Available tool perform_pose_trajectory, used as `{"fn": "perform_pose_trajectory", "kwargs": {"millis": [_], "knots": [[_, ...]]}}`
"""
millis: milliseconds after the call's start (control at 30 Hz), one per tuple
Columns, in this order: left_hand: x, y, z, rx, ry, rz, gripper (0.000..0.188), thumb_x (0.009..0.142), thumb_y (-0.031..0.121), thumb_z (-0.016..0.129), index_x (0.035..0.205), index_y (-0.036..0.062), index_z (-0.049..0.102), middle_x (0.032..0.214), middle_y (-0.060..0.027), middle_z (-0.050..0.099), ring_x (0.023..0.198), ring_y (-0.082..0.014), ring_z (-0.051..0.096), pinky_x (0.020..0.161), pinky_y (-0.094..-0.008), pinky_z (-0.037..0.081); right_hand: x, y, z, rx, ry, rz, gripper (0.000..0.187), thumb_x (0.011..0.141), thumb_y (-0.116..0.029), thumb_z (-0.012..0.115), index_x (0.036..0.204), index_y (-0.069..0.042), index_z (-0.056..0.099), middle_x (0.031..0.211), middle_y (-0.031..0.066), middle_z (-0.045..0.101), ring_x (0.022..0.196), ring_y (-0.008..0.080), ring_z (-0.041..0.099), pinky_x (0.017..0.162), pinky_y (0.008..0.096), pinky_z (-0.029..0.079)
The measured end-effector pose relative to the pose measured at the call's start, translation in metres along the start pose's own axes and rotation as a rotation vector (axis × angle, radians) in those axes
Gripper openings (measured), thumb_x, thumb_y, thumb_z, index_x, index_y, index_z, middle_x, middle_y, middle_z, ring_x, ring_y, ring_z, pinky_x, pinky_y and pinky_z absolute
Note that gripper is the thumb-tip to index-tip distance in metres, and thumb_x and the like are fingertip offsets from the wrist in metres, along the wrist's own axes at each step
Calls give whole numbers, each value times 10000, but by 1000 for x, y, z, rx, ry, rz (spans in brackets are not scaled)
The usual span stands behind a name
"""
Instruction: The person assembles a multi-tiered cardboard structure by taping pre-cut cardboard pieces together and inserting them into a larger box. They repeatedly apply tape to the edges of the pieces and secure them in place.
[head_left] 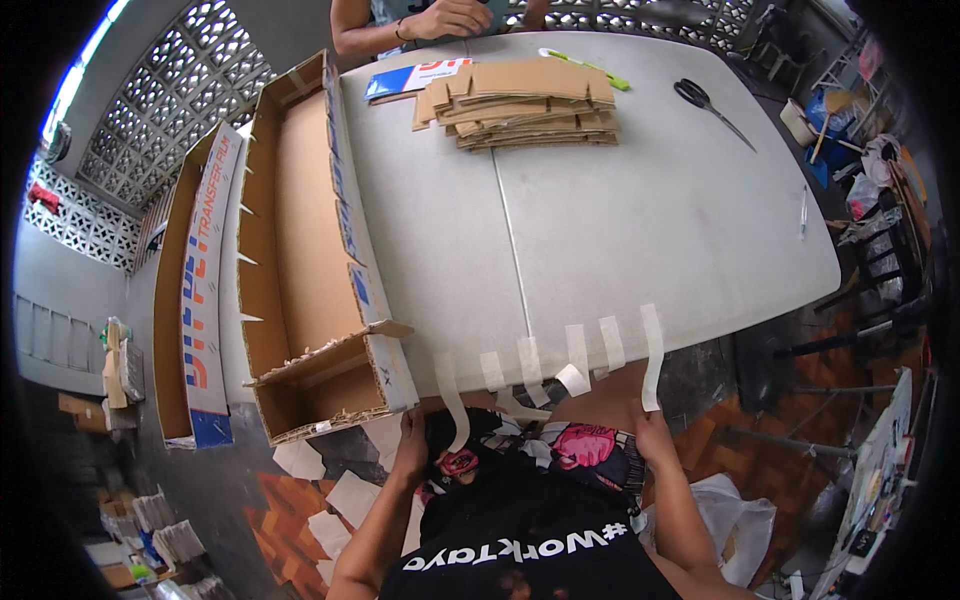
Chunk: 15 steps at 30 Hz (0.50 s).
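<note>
Strips of pale masking tape hang in a row from the table's front edge. At the rightmost tape strip (652, 360), my right hand (652, 436) has its fingers closed on the loose lower end. My left hand (411, 440) is by the near right corner of a long open cardboard box (305, 210); its fingers are too small and partly hidden to read. A cardboard divider crosses the box near its front end, where the edges look torn. Another tape strip (449, 390) dangles to the right of my left hand.
On the white table (640, 220) lie stacked cardboard pieces (535, 105), black scissors (712, 108), a green cutter (590, 68) and a pen (803, 212). Another long box (205, 290) stands at left. Across the table is a person's arm (365, 32). Cardboard scraps (355, 497) litter the floor.
</note>
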<state>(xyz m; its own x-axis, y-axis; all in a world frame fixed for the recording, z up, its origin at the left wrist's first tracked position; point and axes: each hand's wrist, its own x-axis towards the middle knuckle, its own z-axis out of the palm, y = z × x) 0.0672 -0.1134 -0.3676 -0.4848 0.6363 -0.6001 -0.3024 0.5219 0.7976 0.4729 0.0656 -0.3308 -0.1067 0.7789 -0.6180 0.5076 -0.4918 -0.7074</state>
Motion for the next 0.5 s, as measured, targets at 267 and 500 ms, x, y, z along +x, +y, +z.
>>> {"fn": "perform_pose_trajectory", "kwargs": {"millis": [267, 500], "knots": [[-131, 233, -27, 902, -766, 278, 572, 875, 389, 761, 1253, -26, 653, 1262, -244, 663, 1188, -345, 642, 990, -386, 511, -89, -236, -124, -245, -669, -668, 297, 872, -184, 778, 1067, 35, 734, 974, 175, 755, 947, 216, 734, 854, 341, 563], [-172, 311, 35, 991, 294, 1352, 292, 712, 176, 861, 929, 37, 724, 1025, -108, 671, 961, -316, 637, 869, -427, 494, 30, -390, -69, -483, 320, -1108, 317, 882, -309, 745, 1061, -47, 741, 1080, 180, 724, 996, 307, 689, 872, 401, 537]]}}
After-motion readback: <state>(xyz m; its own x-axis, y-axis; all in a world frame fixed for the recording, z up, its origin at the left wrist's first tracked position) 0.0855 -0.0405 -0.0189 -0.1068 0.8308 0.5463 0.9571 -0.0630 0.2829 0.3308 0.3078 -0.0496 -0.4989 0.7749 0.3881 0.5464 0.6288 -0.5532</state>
